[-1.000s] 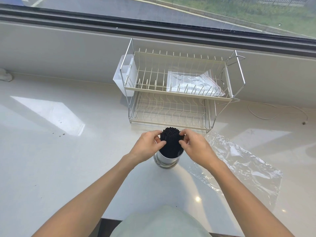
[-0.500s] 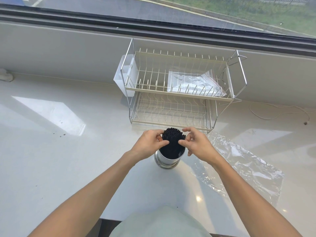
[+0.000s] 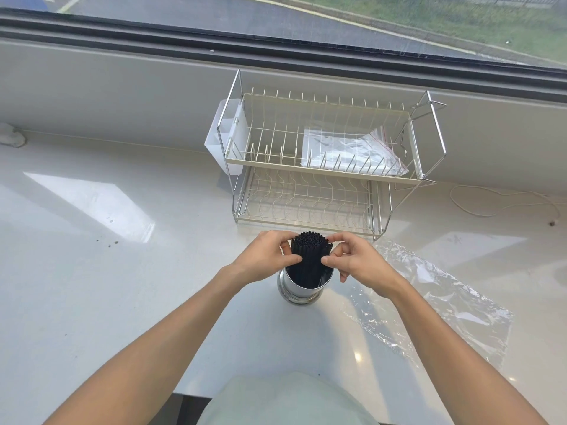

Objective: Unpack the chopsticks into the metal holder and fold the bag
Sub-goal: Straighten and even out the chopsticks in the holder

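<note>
**Both hands pinch the chopstick bundle in the holder**

Between the fingers of both hands stands a tight bundle of black chopsticks (image 3: 310,256), its lower part sunk in the metal holder (image 3: 302,289) and its upper ends rising above the rim. The left hand (image 3: 264,259) presses thumb and forefinger against the bundle's left side; the right hand (image 3: 357,263) pinches the right side the same way, its other fingers (image 3: 343,276) curled loosely below. Both sets of fingers are clenched on the chopsticks, none of them on the holder itself

Just under the fingers the shiny round holder sits upright on the pale table (image 3: 122,302). To the right of the right hand's fingers, and partly under that forearm, the clear plastic bag (image 3: 445,308) lies flat and crinkled on the table, unfolded, apart from the holder

Beyond the fingers, close behind the bundle, a two-tier wire dish rack (image 3: 322,167) stands against the window ledge. A second clear bag with a red seal strip (image 3: 352,154) lies on its upper tier toward the right, and a white plastic cup (image 3: 225,139) hangs on its left end. Far right of the fingers a thin white cord (image 3: 503,204) loops over the table
</note>
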